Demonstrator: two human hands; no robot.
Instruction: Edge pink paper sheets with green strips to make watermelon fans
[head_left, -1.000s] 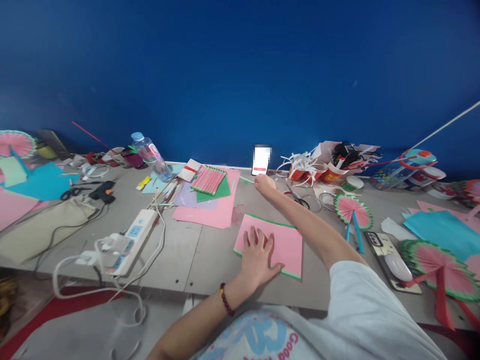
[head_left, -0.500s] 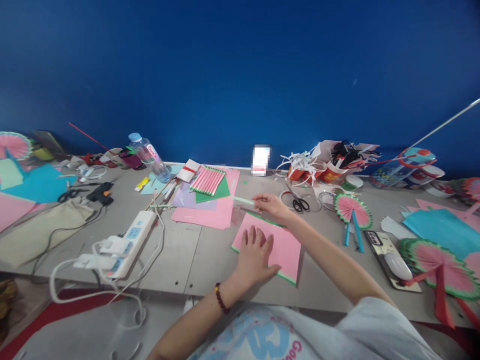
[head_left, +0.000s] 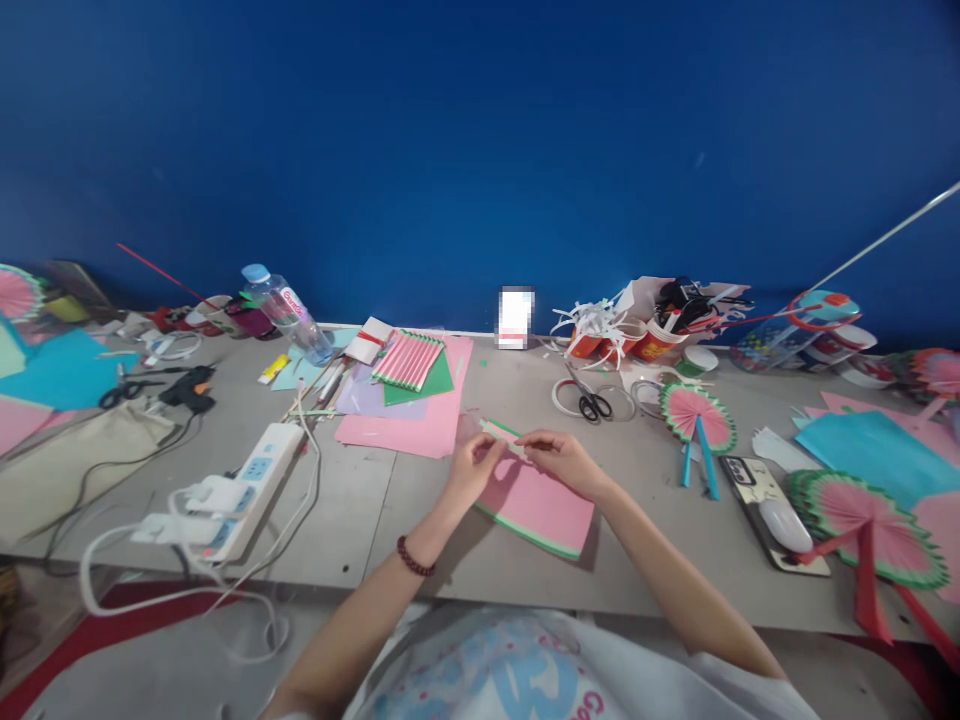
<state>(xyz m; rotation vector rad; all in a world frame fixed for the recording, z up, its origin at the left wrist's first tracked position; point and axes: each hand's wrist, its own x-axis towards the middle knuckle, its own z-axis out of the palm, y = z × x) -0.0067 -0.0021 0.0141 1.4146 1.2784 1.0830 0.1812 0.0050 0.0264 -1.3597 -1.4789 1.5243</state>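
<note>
Both hands are now meeting over the pink sheet [head_left: 538,503]; a second ago my right was reaching far back and my left was lying flat. I am pinching a thin strip [head_left: 501,432] between my left hand [head_left: 474,462] and right hand [head_left: 562,458], probably stretching it straight along the sheet's far edge. Beyond, the bottle [head_left: 283,303] is showing a red label too blurred to read.
</note>
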